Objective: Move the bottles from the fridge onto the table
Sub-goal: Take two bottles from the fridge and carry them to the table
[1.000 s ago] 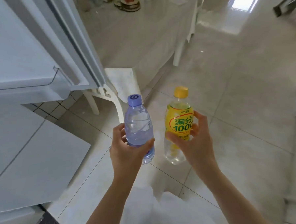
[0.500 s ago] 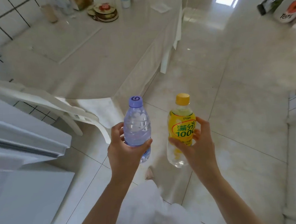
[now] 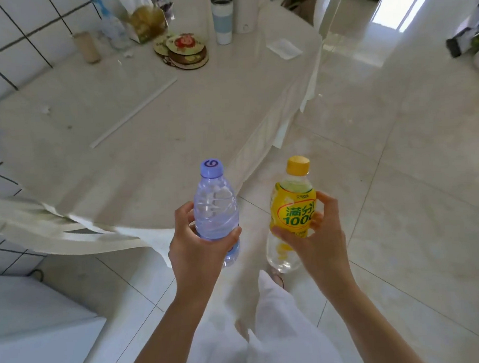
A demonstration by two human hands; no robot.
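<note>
Head view: my left hand [image 3: 197, 250] is wrapped around the clear plastic water bottle with a lilac cap [image 3: 216, 210], upright just past the near edge of the pale cloth-covered table [image 3: 146, 125]; my right hand [image 3: 316, 238] grips the yellow-labelled, yellow-capped soda bottle [image 3: 292, 209], upright above the tiled floor [image 3: 399, 173] beside the table
</note>
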